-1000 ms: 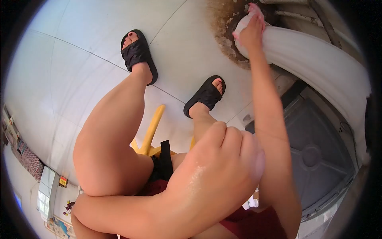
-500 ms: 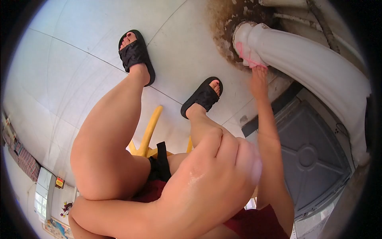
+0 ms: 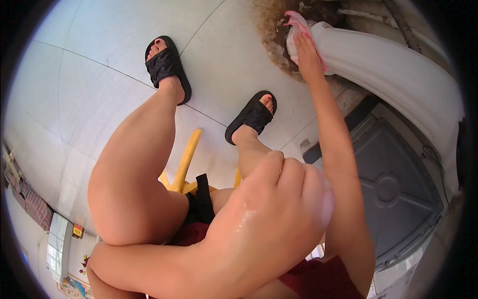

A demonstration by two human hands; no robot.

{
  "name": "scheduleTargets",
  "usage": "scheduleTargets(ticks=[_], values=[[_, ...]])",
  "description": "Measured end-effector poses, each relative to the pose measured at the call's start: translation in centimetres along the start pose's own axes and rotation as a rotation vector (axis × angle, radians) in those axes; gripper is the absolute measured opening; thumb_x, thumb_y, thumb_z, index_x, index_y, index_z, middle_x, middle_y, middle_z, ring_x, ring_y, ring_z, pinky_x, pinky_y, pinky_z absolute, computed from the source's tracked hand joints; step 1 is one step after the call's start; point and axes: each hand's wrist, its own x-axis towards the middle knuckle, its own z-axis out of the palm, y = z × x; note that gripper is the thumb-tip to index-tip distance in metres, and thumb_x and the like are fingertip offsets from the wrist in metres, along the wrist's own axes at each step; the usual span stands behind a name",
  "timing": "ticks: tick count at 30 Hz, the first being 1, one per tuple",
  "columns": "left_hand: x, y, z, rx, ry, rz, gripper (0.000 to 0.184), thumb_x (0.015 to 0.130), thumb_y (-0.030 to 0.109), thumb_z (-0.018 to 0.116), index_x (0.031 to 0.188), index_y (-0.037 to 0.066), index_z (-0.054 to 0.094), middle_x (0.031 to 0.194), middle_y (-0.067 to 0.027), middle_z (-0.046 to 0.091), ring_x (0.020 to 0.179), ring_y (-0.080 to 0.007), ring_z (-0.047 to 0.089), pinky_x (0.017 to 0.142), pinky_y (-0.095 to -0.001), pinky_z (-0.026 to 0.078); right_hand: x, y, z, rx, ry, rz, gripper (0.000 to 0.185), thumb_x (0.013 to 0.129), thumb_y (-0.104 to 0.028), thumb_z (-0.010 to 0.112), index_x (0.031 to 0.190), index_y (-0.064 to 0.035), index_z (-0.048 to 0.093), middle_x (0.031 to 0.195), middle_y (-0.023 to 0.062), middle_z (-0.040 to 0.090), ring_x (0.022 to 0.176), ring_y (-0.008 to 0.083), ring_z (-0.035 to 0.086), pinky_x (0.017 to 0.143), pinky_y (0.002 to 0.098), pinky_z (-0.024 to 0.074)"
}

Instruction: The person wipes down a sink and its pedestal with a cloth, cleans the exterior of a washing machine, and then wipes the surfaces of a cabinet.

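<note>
My right hand [image 3: 309, 56] reaches to the upper right and presses a pink cloth [image 3: 298, 22] against the foot of a white pedestal [image 3: 383, 62]. Its fingers lie long over the cloth, and part of the cloth shows past the fingertips and beside the palm. Close to the camera, my left hand [image 3: 271, 219] is curled into a fist with its back towards me. Wet, shiny spots show on its skin. Whatever it may hold is hidden behind the fingers.
Brown, flaking stains [image 3: 271, 35] mark the floor and wall around the pedestal's foot. Beside the pedestal lies a grey plastic panel [image 3: 386, 192]. My feet in black sandals [image 3: 167, 70] rest on pale floor tiles. Yellow stool legs [image 3: 188, 159] show beneath me.
My right hand has slid upward across the pedestal's foot, taking the pink cloth with it; more of the cloth now sticks out at the top. My left fist has barely moved.
</note>
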Motion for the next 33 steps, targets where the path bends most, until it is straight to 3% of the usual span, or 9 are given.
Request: scheduleTargets(ticks=[5, 8, 11, 16, 18, 24, 29, 32, 33], values=[[0.1, 0.0, -1.6, -0.078, -0.184, -0.066, 0.009, 0.064, 0.006, 0.06, 0.072, 0.006, 0.056, 0.063, -0.0011, 0.043, 0.061, -0.0142, 0.051, 0.058, -0.0255, 0.044, -6.0, 1.4, -2.1, 0.038, -0.069, -0.037, 0.05, 0.074, 0.0, 0.057, 0.124, -0.0058, 0.054, 0.127, 0.0101, 0.054, 0.12, 0.0276, 0.048, 0.1, 0.0374, 0.0408], [0.4, 0.2, -1.0, -0.081, 0.179, -0.086, 0.008, 0.064, 0.005, 0.061, 0.069, 0.006, 0.055, 0.062, -0.0011, 0.043, 0.06, -0.0143, 0.05, 0.057, -0.0259, 0.043, -11.7, 4.5, -2.7, -0.054, -0.158, 0.02, 0.042, 0.078, 0.0, 0.053, 0.119, -0.0076, 0.058, 0.122, 0.0095, 0.058, 0.115, 0.0265, 0.052, 0.096, 0.0365, 0.0432], [-1.0, 0.4, -0.9, -0.04, 0.019, -0.048, 0.008, 0.063, 0.004, 0.061, 0.066, 0.006, 0.054, 0.062, -0.0009, 0.042, 0.058, -0.0147, 0.048, 0.054, -0.0264, 0.042, -13.8, 6.8, -6.7, -0.061, 0.272, 0.419, 0.032, 0.084, 0.001, 0.05, 0.111, -0.0091, 0.063, 0.111, 0.0093, 0.063, 0.105, 0.0269, 0.058, 0.091, 0.0342, 0.0461], [-1.7, 2.9, -1.4, -0.112, -0.187, 0.079, 0.011, 0.065, 0.014, 0.061, 0.074, 0.007, 0.059, 0.066, -0.0027, 0.048, 0.065, -0.0179, 0.05, 0.061, -0.0293, 0.037, -14.0, 4.4, -20.0, -0.126, 0.23, 0.342, 0.035, 0.084, 0.008, 0.05, 0.111, -0.0093, 0.063, 0.111, 0.0105, 0.064, 0.105, 0.0295, 0.06, 0.092, 0.0363, 0.0468], [-1.5, 3.5, -1.3, -0.163, -0.115, 0.094, 0.012, 0.065, 0.014, 0.062, 0.075, 0.007, 0.059, 0.067, -0.0037, 0.051, 0.067, -0.0188, 0.052, 0.061, -0.0287, 0.038, -13.8, -0.8, -23.0, -0.132, 0.471, 0.522, 0.034, 0.085, 0.01, 0.049, 0.11, -0.0067, 0.065, 0.11, 0.0113, 0.065, 0.1, 0.0244, 0.063, 0.086, 0.0333, 0.0478], [-1.8, 2.6, -0.8, -0.121, -0.027, 0.161, 0.009, 0.067, 0.012, 0.059, 0.074, 0.008, 0.056, 0.07, -0.0066, 0.055, 0.071, -0.0242, 0.059, 0.065, -0.0344, 0.046, -12.3, -10.8, -36.6, -0.224, 0.733, 0.349, 0.03, 0.083, 0.012, 0.048, 0.103, -0.0005, 0.067, 0.109, 0.0159, 0.064, 0.1, 0.0295, 0.062, 0.082, 0.033, 0.0499], [-0.4, 3.6, 0.2, -0.139, 0.011, 0.174, 0.008, 0.07, 0.012, 0.06, 0.077, 0.009, 0.058, 0.076, -0.006, 0.058, 0.075, -0.0238, 0.06, 0.066, -0.0349, 0.047, -12.0, -11.3, -41.7, -0.75, 0.707, 0.245, 0.032, 0.078, 0.012, 0.05, 0.1, -0.0005, 0.068, 0.11, 0.0164, 0.064, 0.095, 0.0304, 0.062, 0.082, 0.0371, 0.05], [0.0, 3.7, 0.4, -0.112, 0.002, 0.189, 0.008, 0.07, 0.011, 0.06, 0.078, 0.01, 0.059, 0.076, -0.0053, 0.058, 0.075, -0.0224, 0.061, 0.066, -0.0336, 0.046, -8.7, -10.4, -40.8, -0.564, 0.695, 0.06, 0.04, 0.077, 0.011, 0.046, 0.113, 0.002, 0.061, 0.117, 0.0191, 0.059, 0.109, 0.0339, 0.056, 0.094, 0.0382, 0.0446], [0.1, 3.6, 0.6, -0.116, 0.004, 0.188, 0.008, 0.07, 0.011, 0.06, 0.078, 0.01, 0.059, 0.076, -0.0053, 0.058, 0.075, -0.0224, 0.061, 0.066, -0.0336, 0.046, -8.3, -9.8, -40.2, -0.679, 0.514, 0.242, 0.044, 0.079, 0.011, 0.042, 0.121, 0.0048, 0.053, 0.127, 0.0197, 0.052, 0.119, 0.0359, 0.048, 0.101, 0.0441, 0.0377]])
